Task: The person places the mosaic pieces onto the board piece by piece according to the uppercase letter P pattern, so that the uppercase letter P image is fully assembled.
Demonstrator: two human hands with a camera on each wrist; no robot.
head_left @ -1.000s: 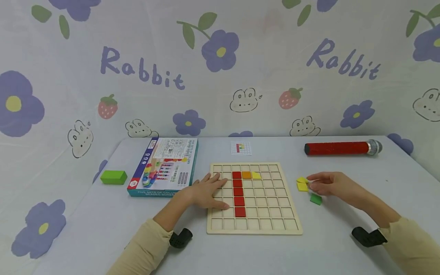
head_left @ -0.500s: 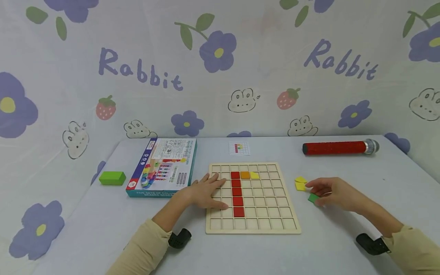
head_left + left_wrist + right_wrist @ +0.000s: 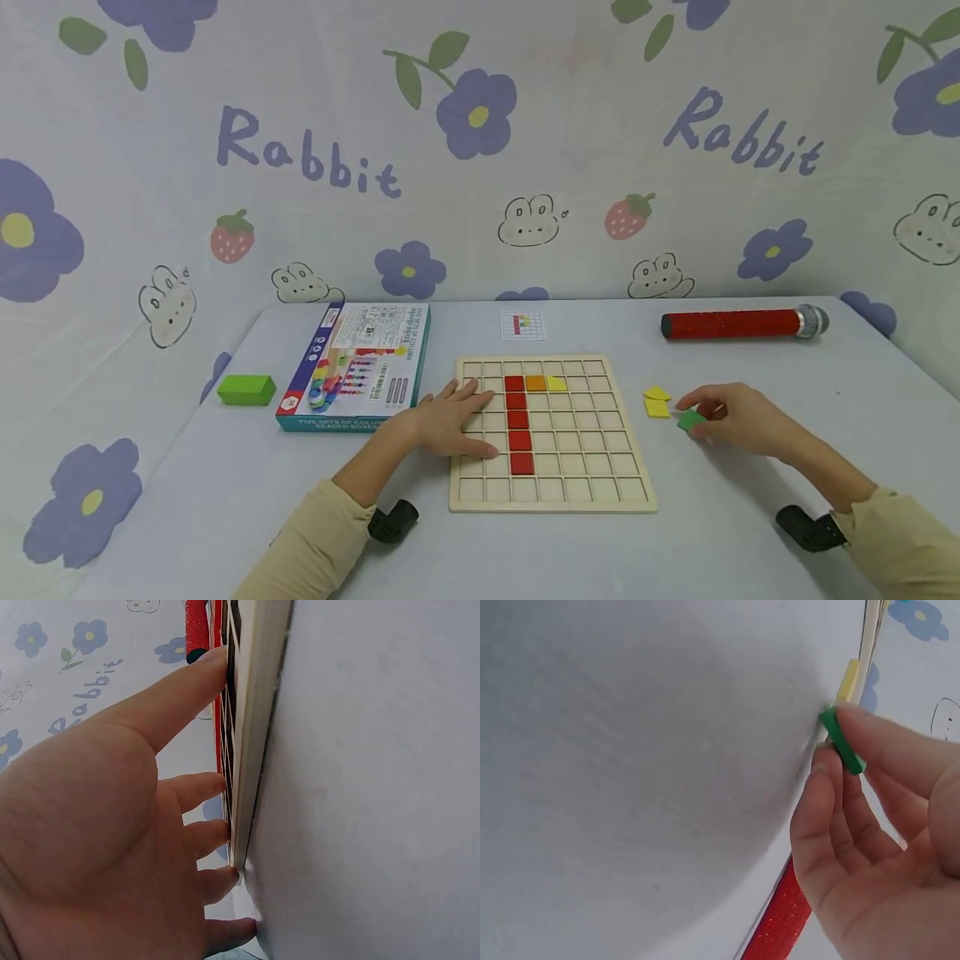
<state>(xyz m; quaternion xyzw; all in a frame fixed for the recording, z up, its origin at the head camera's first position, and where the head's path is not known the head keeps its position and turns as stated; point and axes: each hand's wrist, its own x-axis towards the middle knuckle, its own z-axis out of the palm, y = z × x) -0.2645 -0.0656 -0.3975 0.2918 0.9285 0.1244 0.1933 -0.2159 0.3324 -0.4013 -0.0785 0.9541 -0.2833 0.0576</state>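
A wooden grid board [image 3: 588,487] lies mid-table, with a column of several red tiles [image 3: 518,420], an orange tile [image 3: 536,382] and a yellow tile [image 3: 557,383] in its cells. Spread across its left edge, my left hand [image 3: 446,421] rests with straight fingers; the left wrist view shows the fingertips touching the board. My right hand [image 3: 738,421], to the right of the board, pinches a green tile [image 3: 843,742] between thumb and fingers, tilted in the right wrist view. Two yellow tiles [image 3: 657,408] lie just left of that hand.
Behind the board lies a small pattern card [image 3: 523,326]. A boxed bead set [image 3: 360,367] and a green block [image 3: 247,390] are at the left. At the back right lies a red microphone [image 3: 735,323].
My right hand has moved from beside the yellow tiles to the green tile, pinched it and tilted it up. The left hand has stayed on the board.
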